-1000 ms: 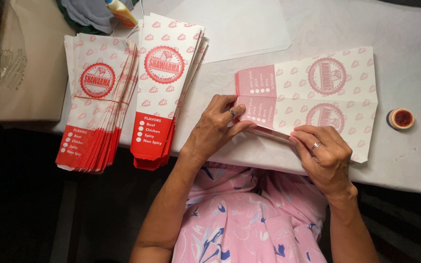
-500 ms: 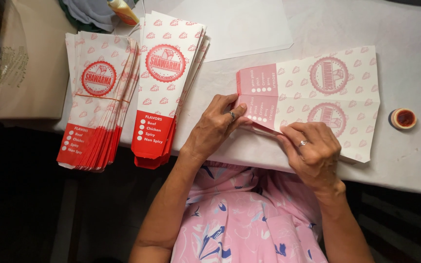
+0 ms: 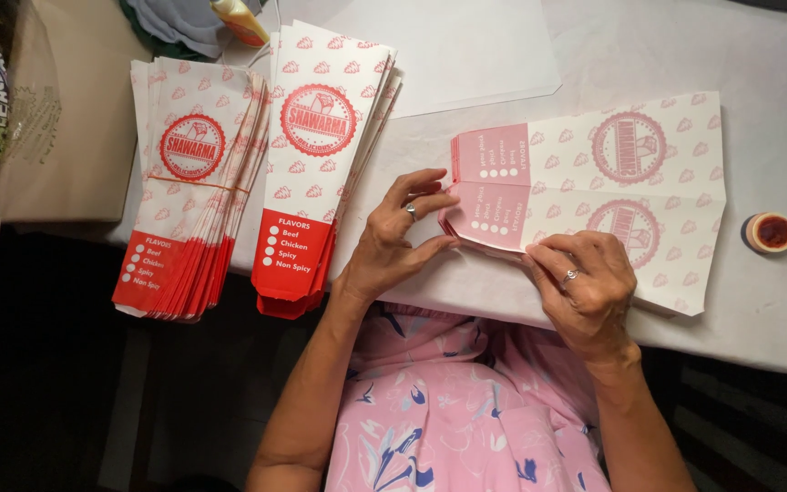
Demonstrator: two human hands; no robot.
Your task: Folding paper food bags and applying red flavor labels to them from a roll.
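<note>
While both hands press the paper sheet (image 3: 594, 196), left hand (image 3: 393, 241) pinching its nine-o'clock edge, right hand (image 3: 585, 287) flattens the fold; creasing seems next.

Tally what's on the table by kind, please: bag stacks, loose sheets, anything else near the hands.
Stacks of finished paper bags: 2, one banded, one loose
Printed sheet being folded: 1, left hand at its pink end, right hand pressing the near edge
Plain white sheet: 1
Small round pot: 1
Total: 5
</note>
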